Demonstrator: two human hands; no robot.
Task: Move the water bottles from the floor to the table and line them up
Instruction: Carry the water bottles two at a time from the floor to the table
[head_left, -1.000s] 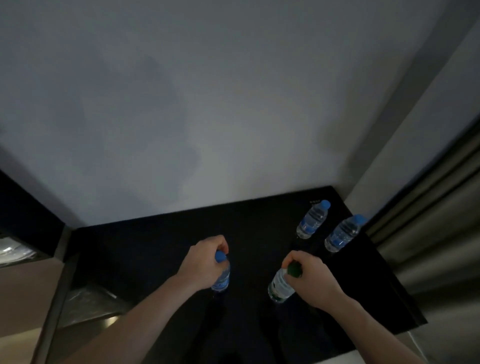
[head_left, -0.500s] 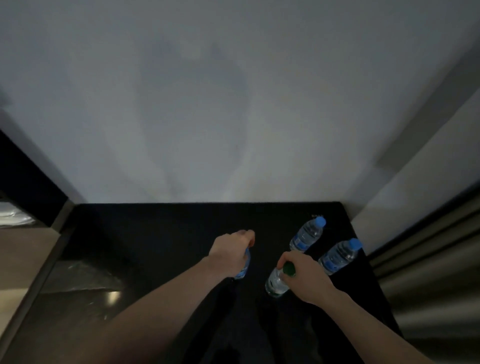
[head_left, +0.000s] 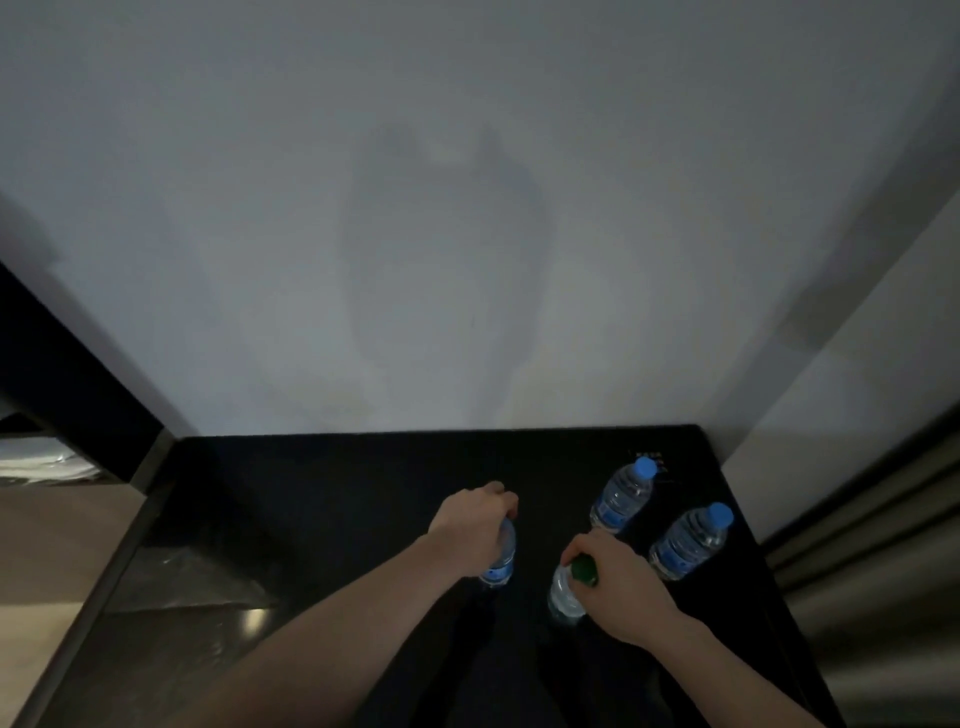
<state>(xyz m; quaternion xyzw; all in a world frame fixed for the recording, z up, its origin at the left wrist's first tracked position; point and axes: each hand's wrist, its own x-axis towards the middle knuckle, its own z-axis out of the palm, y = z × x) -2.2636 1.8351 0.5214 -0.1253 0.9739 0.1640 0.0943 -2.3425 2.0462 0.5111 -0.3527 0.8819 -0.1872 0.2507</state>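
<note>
Two blue-capped water bottles stand upright on the black table (head_left: 322, 499): one (head_left: 622, 493) at the back right, another (head_left: 688, 542) nearer the right edge. My left hand (head_left: 475, 525) grips the top of a third blue-labelled bottle (head_left: 501, 558), hiding its cap. My right hand (head_left: 621, 582) holds a green-capped bottle (head_left: 569, 590) by its neck, just right of the left one. Both held bottles stand on or just above the tabletop; I cannot tell which.
A pale wall (head_left: 467, 234) rises right behind the table. Grey curtains (head_left: 883, 571) hang by the right edge. A wooden surface (head_left: 52, 545) and a dark frame lie to the left. The table's left half holds no bottles.
My left hand has carried its bottle to the right and farther back, closer to the green-capped one. The right hand has barely shifted. The view has tilted.
</note>
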